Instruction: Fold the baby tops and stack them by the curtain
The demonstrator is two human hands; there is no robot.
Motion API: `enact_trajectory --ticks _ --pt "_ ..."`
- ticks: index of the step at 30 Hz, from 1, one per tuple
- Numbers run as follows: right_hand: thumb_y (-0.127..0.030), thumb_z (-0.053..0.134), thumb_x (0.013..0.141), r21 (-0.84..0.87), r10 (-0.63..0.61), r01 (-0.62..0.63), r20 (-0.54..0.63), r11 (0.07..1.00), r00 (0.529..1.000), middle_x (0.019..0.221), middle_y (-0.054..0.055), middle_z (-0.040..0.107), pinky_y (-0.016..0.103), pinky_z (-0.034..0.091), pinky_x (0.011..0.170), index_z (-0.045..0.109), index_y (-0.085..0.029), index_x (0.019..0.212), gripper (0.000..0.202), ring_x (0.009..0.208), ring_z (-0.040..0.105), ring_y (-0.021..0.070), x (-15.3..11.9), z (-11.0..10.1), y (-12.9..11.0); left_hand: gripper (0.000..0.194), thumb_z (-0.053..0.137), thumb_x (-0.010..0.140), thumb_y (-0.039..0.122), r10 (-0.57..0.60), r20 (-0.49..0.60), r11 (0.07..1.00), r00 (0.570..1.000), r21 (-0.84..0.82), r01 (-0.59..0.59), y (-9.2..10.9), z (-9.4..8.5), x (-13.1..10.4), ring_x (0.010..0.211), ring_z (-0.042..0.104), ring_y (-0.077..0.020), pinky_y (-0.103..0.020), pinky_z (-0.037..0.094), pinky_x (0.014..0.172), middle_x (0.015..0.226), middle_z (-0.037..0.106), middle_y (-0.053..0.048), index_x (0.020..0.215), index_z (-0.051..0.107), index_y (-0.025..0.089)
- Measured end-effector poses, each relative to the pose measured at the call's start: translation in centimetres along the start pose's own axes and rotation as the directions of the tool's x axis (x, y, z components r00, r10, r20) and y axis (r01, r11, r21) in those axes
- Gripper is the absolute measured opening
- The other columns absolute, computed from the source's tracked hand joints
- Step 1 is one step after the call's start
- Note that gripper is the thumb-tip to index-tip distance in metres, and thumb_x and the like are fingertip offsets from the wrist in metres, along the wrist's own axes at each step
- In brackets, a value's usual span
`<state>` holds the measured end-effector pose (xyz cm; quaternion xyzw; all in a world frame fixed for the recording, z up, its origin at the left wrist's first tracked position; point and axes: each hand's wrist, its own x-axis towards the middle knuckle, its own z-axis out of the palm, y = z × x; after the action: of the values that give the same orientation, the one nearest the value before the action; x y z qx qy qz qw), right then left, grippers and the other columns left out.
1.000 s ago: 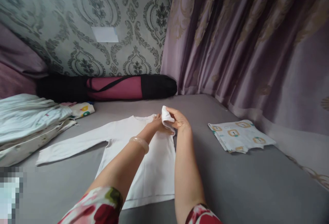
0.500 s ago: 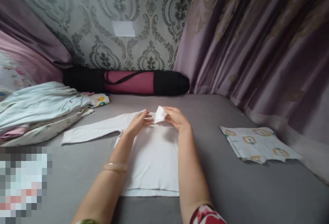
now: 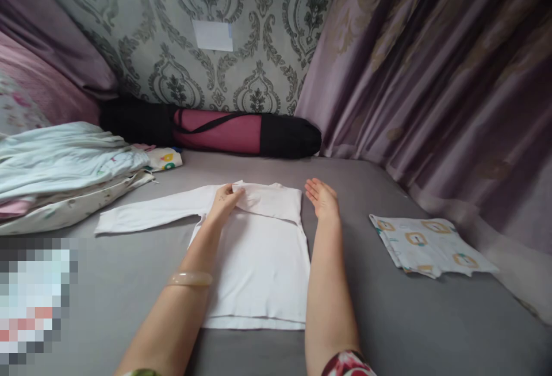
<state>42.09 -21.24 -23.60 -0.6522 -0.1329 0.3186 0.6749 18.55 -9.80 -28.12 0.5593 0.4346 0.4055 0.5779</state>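
A white long-sleeved shirt (image 3: 259, 272) lies flat on the grey bed surface. Its right sleeve is folded across the chest below the neckline, while the left sleeve stretches out to the left. At the end of the folded sleeve, my left hand (image 3: 224, 199) pinches the white cloth between thumb and fingers; a pale bangle (image 3: 190, 279) circles that forearm. Just off the shirt's right shoulder, my right hand (image 3: 321, 196) is held up with its fingers stretched out and nothing in it.
Several clothes lie piled (image 3: 69, 163) on the left. A folded patterned cloth (image 3: 431, 246) rests at the right. Along the patterned wall lies a long black and maroon bag (image 3: 219, 131). Purple curtains (image 3: 397, 65) hang at the right. A pixelated patch hides the lower left corner.
The right sleeve has come down flat across the shirt's chest. My right hand has let go of it and moved right; my left hand now holds the sleeve's end.
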Motion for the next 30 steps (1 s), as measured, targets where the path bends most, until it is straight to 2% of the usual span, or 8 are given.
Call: enact_trajectory --ticks 3,5,8,13,16,19,24,30 --pt "-0.024 0.049 0.088 -0.056 -0.002 -0.001 -0.054 0.998 0.999 0.114 0.012 0.071 0.025 0.053 0.082 0.061 -0.020 0.104 0.020 0.099 0.069 0.0144 0.3 0.3 0.8 0.031 0.064 0.059 0.038 -0.005 -0.098 0.996 0.995 0.091 0.014 0.1 -0.5 0.1 0.052 0.047 -0.0114 -0.021 0.033 0.047 0.058 0.053 0.003 0.078 0.063 0.014" --pt "-0.023 0.042 0.091 -0.229 -0.054 0.047 -0.024 0.972 0.998 0.116 0.013 0.070 0.026 0.053 0.083 0.060 -0.018 0.113 0.029 0.101 0.068 0.0142 0.3 1.1 1.3 0.029 0.063 0.061 0.038 0.005 -0.088 0.991 0.996 0.137 0.007 0.1 -0.8 0.0 0.049 0.043 -0.0102 -0.020 0.030 0.044 0.055 0.050 0.004 0.078 0.062 0.014" --pt "-0.021 0.031 0.093 -0.525 -0.123 0.137 0.062 0.840 0.991 0.124 0.012 0.066 0.029 0.049 0.092 0.056 -0.017 0.126 0.041 0.112 0.063 0.0153 0.4 2.5 2.1 0.031 0.062 0.066 0.040 0.049 -0.079 0.972 0.996 0.232 -0.029 0.0 -1.1 -0.2 0.048 0.043 -0.0106 -0.020 0.031 0.043 0.056 0.047 0.005 0.084 0.063 0.014" --pt "-0.020 0.039 0.090 -0.665 -0.161 0.207 0.132 0.717 0.978 0.135 0.016 0.058 0.038 0.035 0.108 0.055 -0.013 0.131 0.045 0.130 0.047 0.0255 -0.9 5.1 3.5 0.046 0.058 0.073 0.039 0.140 -0.129 0.902 0.982 0.425 -0.073 -0.2 -1.2 -0.3 0.055 0.051 -0.0139 -0.023 0.040 0.050 0.069 0.054 0.001 0.113 0.060 0.016" --pt "-0.020 0.037 0.092 -0.806 -0.240 0.309 0.212 0.506 0.947 0.148 0.020 0.043 0.042 0.021 0.115 0.047 -0.006 0.139 0.050 0.141 0.032 0.0291 -2.4 6.5 4.9 0.047 0.051 0.079 0.034 0.186 -0.100 0.841 0.977 0.530 -0.106 -0.2 -1.3 -0.2 0.060 0.055 -0.0161 -0.025 0.044 0.057 0.073 0.056 -0.001 0.123 0.057 0.018" --pt "-0.029 0.035 0.096 -0.891 -0.269 0.328 0.247 0.315 0.931 0.156 0.019 0.027 0.047 0.009 0.117 0.036 -0.005 0.146 0.055 0.147 0.016 0.0306 -3.5 7.3 6.2 0.043 0.047 0.081 0.026 0.226 -0.061 0.785 0.972 0.602 -0.145 -0.3 -1.4 -0.2 0.068 0.058 -0.0189 -0.027 0.046 0.066 0.075 0.060 -0.003 0.121 0.062 0.019" --pt "-0.038 0.030 0.099 -0.918 -0.256 0.316 0.254 0.240 0.932 0.158 0.021 0.021 0.048 0.002 0.117 0.029 0.000 0.149 0.063 0.148 0.010 0.0311 -3.7 7.3 7.6 0.037 0.042 0.081 0.017 0.273 0.036 0.673 0.961 0.707 -0.218 -0.5 -1.6 -0.1 0.083 0.061 -0.0227 -0.031 0.046 0.080 0.087 0.065 -0.008 0.104 0.070 0.018" --pt "-0.043 0.027 0.099 -0.920 -0.278 0.337 0.277 0.199 0.920 0.158 0.021 0.021 0.049 0.000 0.117 0.028 0.000 0.149 0.066 0.148 0.009 0.0307 -3.4 7.2 8.1 0.039 0.042 0.080 0.014 0.311 0.102 0.591 0.945 0.758 -0.276 -0.8 -1.9 -0.2 0.077 0.058 -0.0198 -0.029 0.045 0.079 0.084 0.057 -0.007 0.106 0.070 0.016"
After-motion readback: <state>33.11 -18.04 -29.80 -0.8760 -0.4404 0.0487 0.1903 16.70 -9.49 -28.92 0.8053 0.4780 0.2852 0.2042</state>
